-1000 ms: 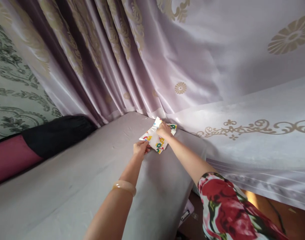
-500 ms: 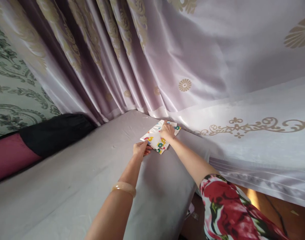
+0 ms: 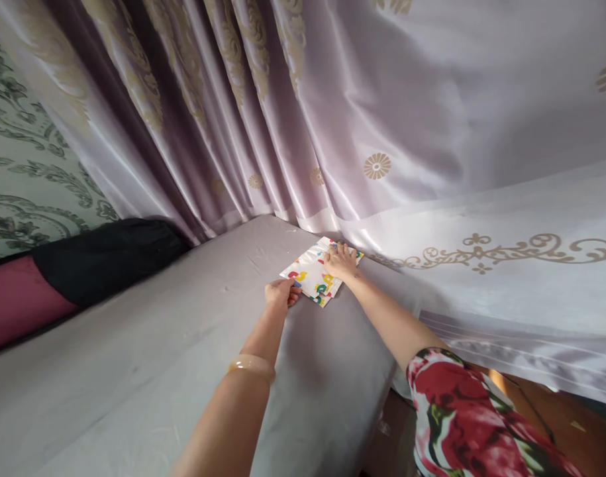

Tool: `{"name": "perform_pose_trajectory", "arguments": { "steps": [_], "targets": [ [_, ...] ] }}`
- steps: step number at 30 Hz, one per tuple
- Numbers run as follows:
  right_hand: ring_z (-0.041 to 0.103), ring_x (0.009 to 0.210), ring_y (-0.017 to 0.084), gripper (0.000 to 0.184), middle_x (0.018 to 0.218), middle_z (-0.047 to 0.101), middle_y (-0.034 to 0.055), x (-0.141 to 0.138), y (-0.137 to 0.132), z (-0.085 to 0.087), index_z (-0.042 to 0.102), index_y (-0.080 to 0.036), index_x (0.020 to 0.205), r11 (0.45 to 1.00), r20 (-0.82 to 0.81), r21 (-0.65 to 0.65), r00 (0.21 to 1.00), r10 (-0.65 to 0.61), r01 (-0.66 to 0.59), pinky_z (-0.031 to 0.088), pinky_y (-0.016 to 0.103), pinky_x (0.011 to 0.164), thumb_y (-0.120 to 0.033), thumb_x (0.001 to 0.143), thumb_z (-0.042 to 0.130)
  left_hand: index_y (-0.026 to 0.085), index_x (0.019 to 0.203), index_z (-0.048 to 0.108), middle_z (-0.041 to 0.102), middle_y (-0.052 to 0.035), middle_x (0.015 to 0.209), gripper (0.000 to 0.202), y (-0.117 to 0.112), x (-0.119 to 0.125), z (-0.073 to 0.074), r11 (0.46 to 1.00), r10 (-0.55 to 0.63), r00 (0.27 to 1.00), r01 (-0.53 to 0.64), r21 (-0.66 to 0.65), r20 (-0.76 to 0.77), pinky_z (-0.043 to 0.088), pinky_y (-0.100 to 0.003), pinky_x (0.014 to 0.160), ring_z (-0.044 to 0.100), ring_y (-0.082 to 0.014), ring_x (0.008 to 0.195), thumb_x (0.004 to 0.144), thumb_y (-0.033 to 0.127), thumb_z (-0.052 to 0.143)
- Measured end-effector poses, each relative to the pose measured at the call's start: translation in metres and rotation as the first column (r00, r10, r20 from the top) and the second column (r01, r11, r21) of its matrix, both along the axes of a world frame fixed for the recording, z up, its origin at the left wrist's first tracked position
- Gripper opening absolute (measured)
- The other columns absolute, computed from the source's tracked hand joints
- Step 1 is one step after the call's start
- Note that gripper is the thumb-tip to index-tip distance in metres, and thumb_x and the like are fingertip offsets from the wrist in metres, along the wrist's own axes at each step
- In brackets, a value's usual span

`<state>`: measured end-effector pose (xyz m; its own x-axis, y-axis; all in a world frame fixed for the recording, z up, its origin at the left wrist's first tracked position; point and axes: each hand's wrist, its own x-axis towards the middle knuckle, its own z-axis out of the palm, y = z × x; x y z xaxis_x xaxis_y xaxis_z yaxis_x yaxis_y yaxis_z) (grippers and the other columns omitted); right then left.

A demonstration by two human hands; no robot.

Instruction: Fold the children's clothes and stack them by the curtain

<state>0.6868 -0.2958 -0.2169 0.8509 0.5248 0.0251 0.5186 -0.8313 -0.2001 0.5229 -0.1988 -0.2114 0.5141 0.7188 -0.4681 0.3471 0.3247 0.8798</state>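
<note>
A folded white sheet with a colourful print (image 3: 310, 270) lies on the grey bed cover near the bed's far corner. Whether it is paper, plastic or cloth I cannot tell. Its layers do not line up fully, and a printed edge sticks out at the bottom. My left hand (image 3: 281, 292) pinches its left corner between thumb and fingers. Across its right side my right hand (image 3: 340, 260) lies flat, palm down with fingers spread, hiding part of the print.
The grey-covered bed (image 3: 173, 358) fills the middle and left. Behind it hangs a lilac curtain (image 3: 382, 112) with gold patterns, reaching down to the bed's edge. A black and dark pink long item (image 3: 108, 262) lies along the left wall. Brown floor (image 3: 541, 404) shows at lower right.
My right hand has gone from bent fingers on the sheet's upper part to lying spread, slightly farther right. My left hand still holds the left corner.
</note>
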Motion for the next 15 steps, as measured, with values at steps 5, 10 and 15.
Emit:
{"name": "perform_pose_trajectory", "arguments": {
  "steps": [5, 10, 15],
  "targets": [
    [0.015, 0.145, 0.033, 0.06, 0.158, 0.023, 0.0137, -0.006, 0.005, 0.004, 0.031, -0.015, 0.15, 0.999, -0.028, -0.035, 0.999, -0.033, 0.032, 0.011, 0.058, 0.113, -0.043, 0.099, 0.018, 0.013, 0.068, 0.062, 0.058, 0.0002, 0.046, 0.012, -0.005, -0.002, 0.001, 0.994, 0.105, 0.994, -0.105, -0.015, 0.025, 0.034, -0.019, 0.033, 0.044, -0.0071, 0.032, 0.072, 0.023, 0.068],
    [0.011, 0.145, 0.034, 0.063, 0.16, 0.018, 0.0126, -0.011, 0.011, -0.002, 0.028, -0.016, 0.152, 0.995, -0.02, -0.057, 0.996, -0.087, 0.086, 0.008, 0.06, 0.113, -0.047, 0.099, 0.014, 0.015, 0.064, 0.06, 0.056, 0.0008, 0.044, 0.013, -0.005, -0.002, 0.0, 0.989, 0.146, 0.989, -0.146, -0.02, 0.032, 0.034, -0.019, 0.033, 0.043, -0.007, 0.031, 0.074, 0.02, 0.066],
    [0.011, 0.145, 0.035, 0.063, 0.16, 0.018, 0.0143, -0.015, 0.011, 0.004, 0.027, -0.014, 0.152, 0.992, -0.023, -0.09, 0.995, -0.093, 0.09, 0.007, 0.06, 0.113, -0.045, 0.099, 0.016, 0.014, 0.064, 0.062, 0.059, -0.0017, 0.045, 0.014, -0.002, -0.005, 0.001, 0.993, 0.098, 0.994, -0.095, -0.07, 0.041, 0.041, -0.021, 0.036, 0.048, -0.0096, 0.033, 0.075, 0.02, 0.067]
  ]
}}
